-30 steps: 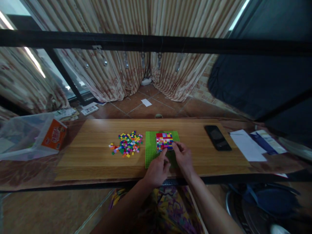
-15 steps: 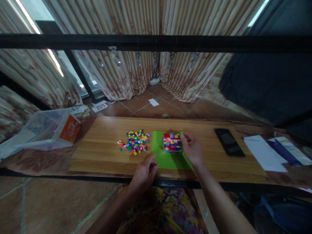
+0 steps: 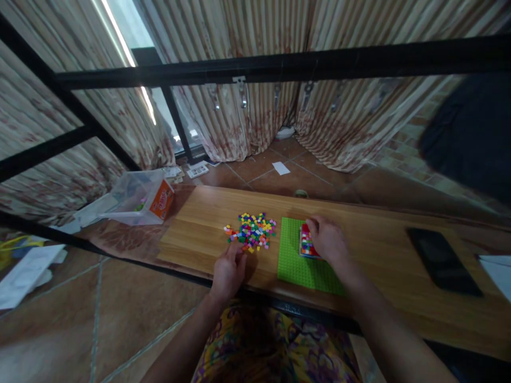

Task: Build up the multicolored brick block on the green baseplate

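Observation:
My left hand (image 3: 229, 270) is at the near left edge of a loose pile of small coloured bricks (image 3: 255, 230), thumb and forefinger slightly apart, fingertips at the closest bricks. Whether it touches one is too small to tell. On a green studded baseplate (image 3: 289, 266) sits a block of multicoloured bricks (image 3: 306, 242) in rows, with red along its far side. My right hand (image 3: 329, 239) lies over the block's right part and hides it. Its fingers are bent together at the block's top far edge; what they pinch, if anything, is hidden.
The wooden board (image 3: 207, 205) carries everything, with a black phone (image 3: 443, 260) to the right. A clear plastic box (image 3: 133, 199) with an orange label stands at the left. White paper (image 3: 497, 271) lies at the far right. A black metal bar (image 3: 255, 69) crosses beyond the board.
My left hand has moved from the baseplate's left edge to the brick pile. My right hand has shifted from beside the brick block to over it. The view has turned left.

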A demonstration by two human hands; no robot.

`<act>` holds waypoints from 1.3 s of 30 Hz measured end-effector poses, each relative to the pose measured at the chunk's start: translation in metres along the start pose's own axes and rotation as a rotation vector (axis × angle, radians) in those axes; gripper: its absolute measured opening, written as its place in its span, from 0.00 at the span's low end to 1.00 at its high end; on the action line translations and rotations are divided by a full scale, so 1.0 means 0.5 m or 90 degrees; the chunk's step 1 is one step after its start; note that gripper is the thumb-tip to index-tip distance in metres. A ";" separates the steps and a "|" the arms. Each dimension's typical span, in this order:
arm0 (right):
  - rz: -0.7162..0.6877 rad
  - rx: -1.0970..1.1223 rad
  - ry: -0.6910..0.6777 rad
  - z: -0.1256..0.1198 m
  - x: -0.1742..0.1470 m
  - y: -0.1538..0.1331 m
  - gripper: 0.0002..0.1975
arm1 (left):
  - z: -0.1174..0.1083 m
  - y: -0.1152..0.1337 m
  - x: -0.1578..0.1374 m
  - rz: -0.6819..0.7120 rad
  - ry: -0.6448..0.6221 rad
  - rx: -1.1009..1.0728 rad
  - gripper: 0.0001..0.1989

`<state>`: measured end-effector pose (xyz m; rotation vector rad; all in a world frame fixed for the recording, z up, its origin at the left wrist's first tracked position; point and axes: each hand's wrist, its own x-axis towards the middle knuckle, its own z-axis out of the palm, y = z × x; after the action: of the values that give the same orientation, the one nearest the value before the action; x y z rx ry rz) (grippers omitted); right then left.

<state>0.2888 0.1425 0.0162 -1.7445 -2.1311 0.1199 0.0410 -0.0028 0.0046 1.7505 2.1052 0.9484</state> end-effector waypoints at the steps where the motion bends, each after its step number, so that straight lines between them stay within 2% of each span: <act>1: -0.003 -0.008 0.000 0.001 -0.002 0.010 0.20 | -0.001 -0.001 0.003 -0.005 -0.004 0.019 0.11; 5: -0.007 -0.023 0.035 -0.015 -0.007 0.045 0.22 | 0.001 0.009 0.011 -0.018 -0.043 0.075 0.11; 8: -0.037 -0.015 0.110 -0.036 -0.023 0.024 0.22 | 0.005 0.016 0.014 -0.008 -0.050 0.096 0.10; 11: -0.125 0.100 0.122 -0.035 -0.067 -0.056 0.18 | 0.010 0.013 0.015 0.005 -0.041 0.093 0.09; 13: -0.211 0.178 0.059 -0.014 -0.107 -0.125 0.15 | 0.013 0.006 0.013 0.013 -0.035 0.087 0.09; 15: -0.256 0.202 0.013 0.018 -0.143 -0.186 0.13 | 0.015 -0.002 0.011 0.021 -0.026 0.074 0.09; 19: -0.239 0.168 0.025 0.073 -0.176 -0.249 0.11 | 0.017 -0.011 0.008 0.035 -0.010 0.036 0.09; 25: -0.226 0.125 0.087 0.099 -0.172 -0.251 0.09 | 0.017 -0.007 0.007 0.041 0.001 0.034 0.09; 29: -0.219 0.152 0.077 0.096 -0.175 -0.246 0.09 | 0.016 -0.006 0.006 0.058 -0.003 0.044 0.09; 34: -0.190 0.264 0.041 0.057 -0.194 -0.223 0.08 | 0.019 -0.012 0.007 0.066 0.014 0.062 0.10; 39: -0.107 0.348 0.016 -0.001 -0.236 -0.158 0.08 | 0.021 -0.018 0.010 0.080 0.028 0.081 0.10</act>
<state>0.2342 0.0116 0.0125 -1.2397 -1.9698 0.5718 0.0386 0.0048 -0.0078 1.9624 2.1477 0.9100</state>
